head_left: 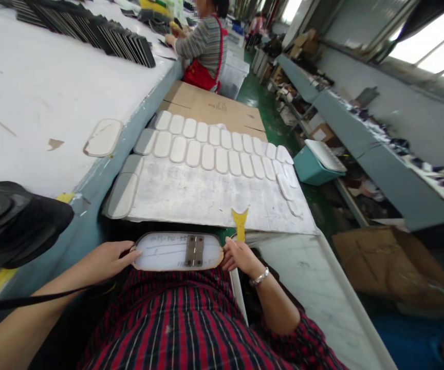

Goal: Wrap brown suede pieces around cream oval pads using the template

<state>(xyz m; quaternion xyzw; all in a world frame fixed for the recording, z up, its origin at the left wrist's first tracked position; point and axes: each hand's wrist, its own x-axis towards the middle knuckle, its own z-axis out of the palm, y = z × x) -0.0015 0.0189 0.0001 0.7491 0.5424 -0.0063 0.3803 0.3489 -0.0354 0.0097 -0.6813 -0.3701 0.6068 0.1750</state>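
An oval white template (168, 252) with a metal hinge (194, 251) at its middle lies across my lap, against my red plaid shirt. My left hand (110, 259) grips its left end and my right hand (239, 257) grips its right end. The right hand also pinches a small yellow forked tool (240, 222) that sticks up above the fingers. Just beyond the template lies a grey board (206, 198) carrying two rows of white oval pieces (210, 154).
A white worktable (33, 103) runs along the left with a single oval piece (103, 137), black material (10, 221) and rows of dark pieces (91, 28). Another person (202, 46) works farther up. Cardboard (214, 105), a teal bin (314, 164), a brown box (391, 262) stand around.
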